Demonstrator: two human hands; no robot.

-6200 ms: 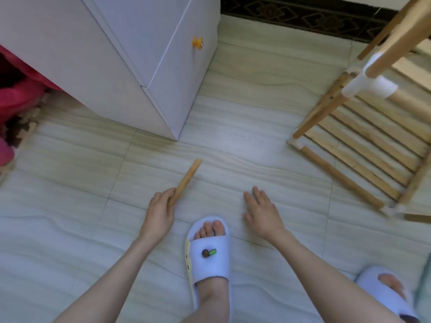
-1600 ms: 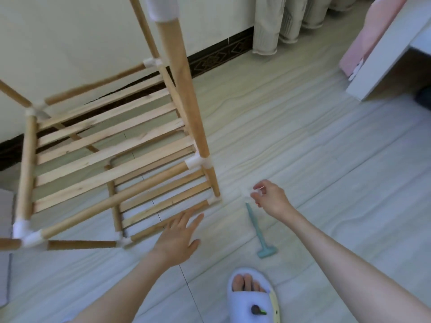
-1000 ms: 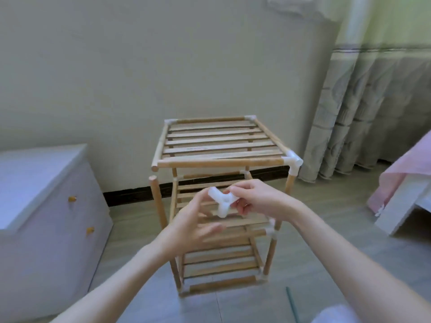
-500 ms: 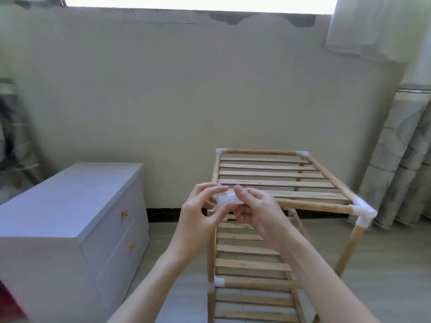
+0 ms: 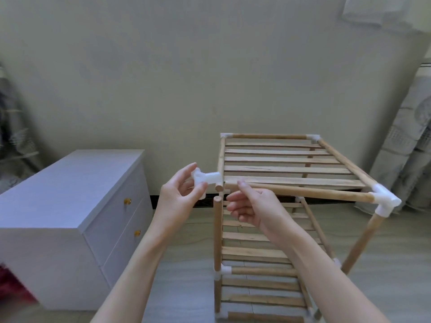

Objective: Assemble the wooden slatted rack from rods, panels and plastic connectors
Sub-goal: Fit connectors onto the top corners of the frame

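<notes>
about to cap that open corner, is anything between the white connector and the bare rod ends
Nothing visible blocks it. The left hand holds the white plastic three-way connector just left of the bare rod end of the wooden slatted rack. The right hand sits just right of that corner.

This is looking like a room in a home, most likely a bedroom. A white chest of drawers (image 5: 70,206) with small amber knobs (image 5: 127,201) is standing at nine o'clock against a plain painted wall (image 5: 186,78), and patterned grey curtains (image 5: 405,148) are hanging down to the tiled floor (image 5: 186,276) at three o'clock. A wooden slatted rack (image 5: 279,169) is standing at the centre, half built.
</notes>
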